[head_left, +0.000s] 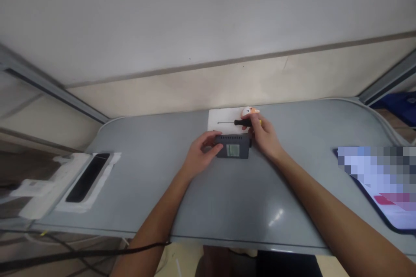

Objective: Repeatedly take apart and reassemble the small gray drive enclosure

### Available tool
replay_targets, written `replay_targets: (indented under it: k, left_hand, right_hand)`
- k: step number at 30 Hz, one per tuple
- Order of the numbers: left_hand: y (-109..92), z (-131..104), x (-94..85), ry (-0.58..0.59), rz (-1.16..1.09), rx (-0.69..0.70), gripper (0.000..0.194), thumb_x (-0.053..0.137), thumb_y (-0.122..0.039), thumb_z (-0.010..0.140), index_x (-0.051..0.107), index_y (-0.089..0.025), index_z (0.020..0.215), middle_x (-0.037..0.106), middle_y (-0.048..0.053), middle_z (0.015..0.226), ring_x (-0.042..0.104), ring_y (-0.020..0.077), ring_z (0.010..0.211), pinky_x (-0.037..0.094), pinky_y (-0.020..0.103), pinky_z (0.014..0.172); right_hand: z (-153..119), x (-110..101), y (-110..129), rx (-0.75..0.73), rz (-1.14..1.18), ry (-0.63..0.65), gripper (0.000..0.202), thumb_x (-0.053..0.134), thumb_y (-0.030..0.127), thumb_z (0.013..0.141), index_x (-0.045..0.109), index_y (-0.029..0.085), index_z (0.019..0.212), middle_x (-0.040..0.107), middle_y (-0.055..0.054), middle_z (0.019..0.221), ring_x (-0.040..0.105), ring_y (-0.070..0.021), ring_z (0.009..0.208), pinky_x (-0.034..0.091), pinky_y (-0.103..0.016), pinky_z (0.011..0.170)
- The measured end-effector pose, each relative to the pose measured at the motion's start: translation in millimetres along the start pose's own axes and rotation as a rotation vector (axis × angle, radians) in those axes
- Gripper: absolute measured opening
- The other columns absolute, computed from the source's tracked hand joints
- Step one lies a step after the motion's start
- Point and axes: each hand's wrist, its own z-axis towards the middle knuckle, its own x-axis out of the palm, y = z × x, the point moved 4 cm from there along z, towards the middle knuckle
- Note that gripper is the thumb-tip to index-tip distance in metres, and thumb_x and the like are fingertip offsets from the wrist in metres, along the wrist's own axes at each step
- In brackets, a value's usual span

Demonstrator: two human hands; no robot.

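Note:
A dark grey box (221, 152) with vents along its top edge and a pale green label lies on the grey table (143, 138). My left hand (202, 152) grips the left end of this box between thumb and fingers. In my right hand (260, 132) is a screwdriver (242, 123) with a black and yellow handle, its thin shaft pointing left above a white sheet (222, 117). The screwdriver tip is clear of the box. Just behind my right fingers sits a small white and orange object (247, 111).
A black phone-like slab (87, 177) rests on white packaging (61, 188) at the left. On the right lies a tablet with a lit, partly pixelated screen (383, 181). A wall (182, 82) rises behind the table, and dark cables (81, 253) hang by the front left edge.

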Motion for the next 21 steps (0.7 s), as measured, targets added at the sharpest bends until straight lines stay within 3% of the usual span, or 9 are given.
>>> replay_targets:
  k: [6,11,16,18,21]
  left_hand:
    - [7.2,2.9,4.3,0.010,0.059,-0.086,0.028,0.064,-0.042,0.103,0.073,-0.026,0.124,0.075,0.002,0.094,0.071,0.0175,0.080,0.060,0.030,0.070]
    - [1.9,3.0,8.5,0.080,0.136,-0.037,0.026,0.062,-0.038,0.105,0.073,-0.026,0.125,0.077,0.005,0.116,0.073,0.0208,0.101,0.061,0.036,0.090]
    - [1.6,1.9,10.8,0.128,0.188,-0.009,0.023,0.059,-0.036,0.106,0.074,-0.027,0.121,0.075,0.007,0.118,0.070,0.0230,0.110,0.059,0.042,0.100]
    - [0.2,0.3,8.5,0.176,0.167,-0.025,0.036,0.070,-0.040,0.100,0.068,-0.029,0.135,0.072,0.008,0.129,0.069,0.0247,0.114,0.059,0.043,0.101]
    - [-6.8,-2.4,5.4,0.306,0.130,0.013,0.089,0.095,-0.043,0.076,0.053,-0.034,0.154,0.058,0.012,0.151,0.061,0.0317,0.134,0.054,0.049,0.113]
  right_hand:
    - [7.9,-14.3,-6.8,0.138,0.236,-0.204,0.054,0.056,0.073,0.095,0.078,0.023,0.092,0.070,-0.003,0.071,0.050,-0.0121,0.052,0.036,-0.027,0.048]
    - [9.1,-16.8,-7.4,0.173,0.327,-0.242,0.053,0.059,0.073,0.094,0.076,0.023,0.090,0.067,-0.002,0.066,0.053,-0.0119,0.051,0.036,-0.026,0.044]
    - [9.4,-18.2,-8.5,0.187,0.330,-0.259,0.054,0.059,0.071,0.095,0.077,0.021,0.089,0.067,-0.003,0.066,0.052,-0.0111,0.052,0.037,-0.025,0.044]
    - [9.9,-18.7,-8.0,0.168,0.323,-0.261,0.055,0.058,0.072,0.095,0.077,0.020,0.087,0.067,-0.003,0.066,0.051,-0.0111,0.050,0.037,-0.025,0.044]
    - [9.9,-19.0,-7.3,0.175,0.338,-0.271,0.054,0.059,0.071,0.094,0.077,0.020,0.088,0.068,-0.004,0.067,0.053,-0.0119,0.051,0.037,-0.026,0.043]
